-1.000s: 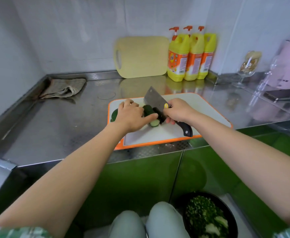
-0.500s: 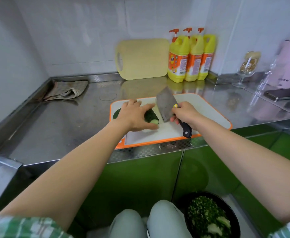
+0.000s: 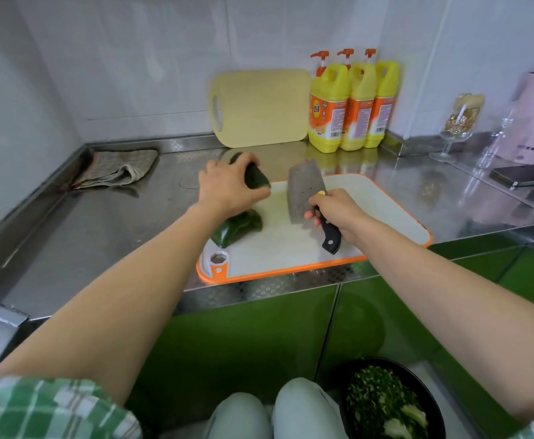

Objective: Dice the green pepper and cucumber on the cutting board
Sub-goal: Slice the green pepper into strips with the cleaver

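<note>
Steel tabletop (image 3: 101, 223) around you: cloth (image 3: 116, 167) far left, yellow board (image 3: 262, 109) and three detergent bottles (image 3: 351, 106) against the wall, phone (image 3: 525, 179) at right. Your left hand (image 3: 227, 188) has its fingers (image 3: 248, 159) clenched round the cucumber (image 3: 257, 179), at the far left corner of the cutting board (image 3: 370, 217). Under that wrist the green pepper (image 3: 237, 226) lies on the board's left side. Your right hand (image 3: 338, 213) grasps the cleaver (image 3: 305, 191) by the handle, blade mid-board. Open white surface runs right of the blade; the board's near edge sits close to the tabletop's front edge.
</note>
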